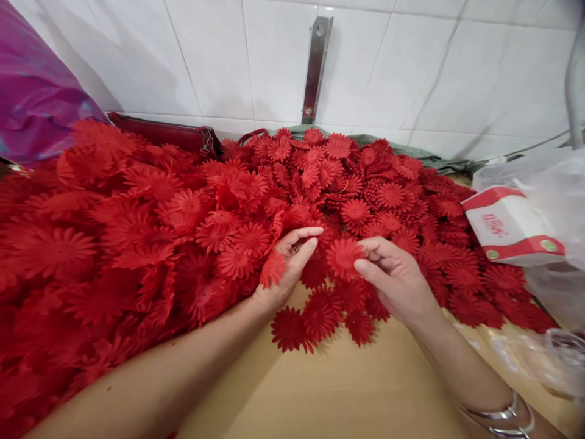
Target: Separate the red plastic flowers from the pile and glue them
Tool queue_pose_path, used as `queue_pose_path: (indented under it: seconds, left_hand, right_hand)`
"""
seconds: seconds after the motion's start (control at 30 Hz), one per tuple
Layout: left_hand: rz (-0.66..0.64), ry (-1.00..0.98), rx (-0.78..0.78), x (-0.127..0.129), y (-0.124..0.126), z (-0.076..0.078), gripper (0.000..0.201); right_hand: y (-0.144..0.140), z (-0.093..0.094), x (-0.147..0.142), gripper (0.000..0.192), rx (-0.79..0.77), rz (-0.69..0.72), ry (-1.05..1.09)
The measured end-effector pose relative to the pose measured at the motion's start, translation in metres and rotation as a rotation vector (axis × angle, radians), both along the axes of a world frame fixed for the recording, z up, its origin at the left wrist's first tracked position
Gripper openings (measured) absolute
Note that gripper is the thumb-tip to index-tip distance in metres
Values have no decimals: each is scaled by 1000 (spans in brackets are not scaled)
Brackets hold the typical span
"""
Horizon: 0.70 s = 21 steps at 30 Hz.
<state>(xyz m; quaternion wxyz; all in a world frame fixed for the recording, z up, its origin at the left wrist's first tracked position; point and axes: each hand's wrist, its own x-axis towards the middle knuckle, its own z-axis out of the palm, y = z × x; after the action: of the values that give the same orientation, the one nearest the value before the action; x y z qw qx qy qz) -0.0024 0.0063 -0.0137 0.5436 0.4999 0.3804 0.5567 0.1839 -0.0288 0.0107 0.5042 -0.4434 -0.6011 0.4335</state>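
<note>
My right hand pinches a red fabric flower between thumb and fingers, its flat petals facing me. Close by on the left, my left hand is curled, with thumb and index fingertips near each other and a small gap between them. A smaller red flower shows at the outer side of this hand, seemingly held by the curled fingers, which are partly hidden. Below both hands, several loose red flowers lie on the tan table.
Large heaps of red flowers cover the left and back. Behind them lie a dark red purse and a purple bag. On the right are a red-and-white box, clear plastic and a clear cup. A metal bracket stands against the tiled wall.
</note>
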Motion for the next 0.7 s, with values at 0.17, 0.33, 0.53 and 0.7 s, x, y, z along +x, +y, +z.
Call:
queue_pose_path:
  seconds: [0.17, 0.33, 0.53, 0.7]
  left_hand:
    - [13, 5, 30, 0, 3, -2, 31]
    - [-102, -72, -17, 4, 0, 1, 48]
    - [-202, 14, 20, 7, -3, -1, 38]
    - [-178, 36, 31, 6, 0, -2, 34]
  right_hand:
    - [-2, 5, -2, 19, 163, 14, -213]
    - [-1, -4, -6, 24, 263, -220, -310]
    - [3, -6, -4, 12, 254, -236, -275]
    - [11, -13, -1, 10, 160, -307, 18]
